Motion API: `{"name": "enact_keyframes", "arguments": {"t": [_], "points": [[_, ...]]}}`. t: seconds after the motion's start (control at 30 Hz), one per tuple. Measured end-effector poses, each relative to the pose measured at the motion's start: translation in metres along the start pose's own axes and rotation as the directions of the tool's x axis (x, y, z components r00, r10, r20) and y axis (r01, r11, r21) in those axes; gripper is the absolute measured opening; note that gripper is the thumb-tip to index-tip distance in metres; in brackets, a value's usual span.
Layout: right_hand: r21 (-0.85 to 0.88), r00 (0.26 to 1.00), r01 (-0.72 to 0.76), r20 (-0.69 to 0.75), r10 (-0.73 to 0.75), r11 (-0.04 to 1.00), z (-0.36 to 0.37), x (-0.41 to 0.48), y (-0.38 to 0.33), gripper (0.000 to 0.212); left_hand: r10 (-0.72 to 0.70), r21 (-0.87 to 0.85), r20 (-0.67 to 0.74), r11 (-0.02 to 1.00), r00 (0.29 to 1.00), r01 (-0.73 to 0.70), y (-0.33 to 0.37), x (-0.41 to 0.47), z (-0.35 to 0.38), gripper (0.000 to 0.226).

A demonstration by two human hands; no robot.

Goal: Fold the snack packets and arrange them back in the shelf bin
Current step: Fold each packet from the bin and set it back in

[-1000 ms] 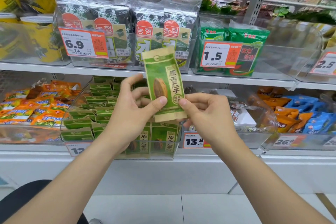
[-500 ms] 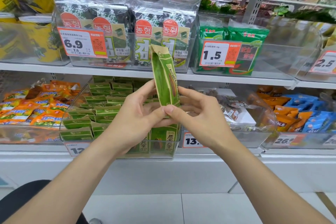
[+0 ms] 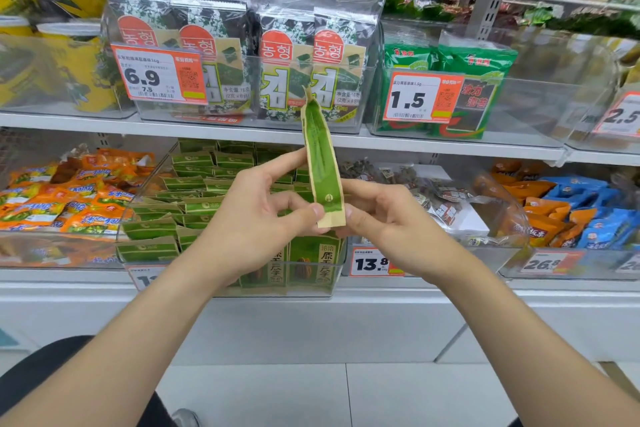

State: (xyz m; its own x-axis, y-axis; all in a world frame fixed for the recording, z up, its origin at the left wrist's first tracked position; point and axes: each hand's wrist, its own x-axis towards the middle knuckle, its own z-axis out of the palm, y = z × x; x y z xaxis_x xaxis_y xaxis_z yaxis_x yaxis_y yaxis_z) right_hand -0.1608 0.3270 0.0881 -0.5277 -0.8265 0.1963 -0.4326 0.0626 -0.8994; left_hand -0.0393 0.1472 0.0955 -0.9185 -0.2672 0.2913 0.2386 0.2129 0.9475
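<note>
Nearest the camera, two bare forearms reached forward over the pale floor point(image 3: 311, 392). The left hand point(image 3: 256, 218) and the right hand point(image 3: 391, 222) met in the air in front of the lower shelf. Each hand's grip was clamped on the tan bottom end of one green snack packet point(image 3: 320, 163), thumb tips pinching it from either side. The packet stood upright and edge-on, narrowed lengthwise, its top pointing at the shelf above. Just behind and below the hands, a clear shelf bin point(image 3: 304, 293) sat at the front edge of the lower shelf, filled with matching green packets point(image 3: 194, 198) standing in rows. Orange packets point(image 3: 69, 198) lay in the bin to its left, and a 13.8 price tag point(image 3: 372, 262) hung on the bin to its right. Farther back, on the upper shelf point(image 3: 173, 125), seaweed packs point(image 3: 287, 73) stood behind a 6.9 price tag point(image 3: 157, 74).
</note>
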Motion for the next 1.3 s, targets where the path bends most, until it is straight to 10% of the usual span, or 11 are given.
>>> {"name": "enact_keyframes", "arguments": {"t": [0.27, 0.47, 0.67, 1.03, 1.3], "points": [[0.120, 0.963, 0.000, -0.269, 0.032, 0.993, 0.013, 0.007, -0.002, 0.052, 0.072, 0.020, 0.036, 0.997, 0.997, -0.073, 0.000, -0.002, 0.003, 0.090], [0.032, 0.955, 0.064, -0.292, -0.052, 0.997, 0.025, 0.007, -0.007, 0.065, 0.015, -0.040, -0.003, 0.999, 1.000, -0.015, 0.004, -0.006, 0.013, 0.018], [-0.129, 0.963, 0.076, -0.248, -0.106, 0.989, 0.031, 0.001, -0.015, 0.062, 0.147, -0.086, 0.019, 0.986, 0.989, -0.145, 0.002, -0.002, 0.018, 0.028], [0.391, 0.949, -0.032, -0.276, 0.150, 0.920, 0.029, 0.005, -0.019, 0.039, 0.103, -0.170, 0.016, 0.980, 0.995, -0.099, 0.006, -0.003, 0.015, 0.015], [0.196, 0.905, 0.138, -0.423, -0.044, 0.971, 0.020, 0.005, -0.018, 0.055, 0.243, 0.245, -0.001, 0.940, 0.970, -0.236, 0.000, -0.007, 0.022, 0.043]]}}
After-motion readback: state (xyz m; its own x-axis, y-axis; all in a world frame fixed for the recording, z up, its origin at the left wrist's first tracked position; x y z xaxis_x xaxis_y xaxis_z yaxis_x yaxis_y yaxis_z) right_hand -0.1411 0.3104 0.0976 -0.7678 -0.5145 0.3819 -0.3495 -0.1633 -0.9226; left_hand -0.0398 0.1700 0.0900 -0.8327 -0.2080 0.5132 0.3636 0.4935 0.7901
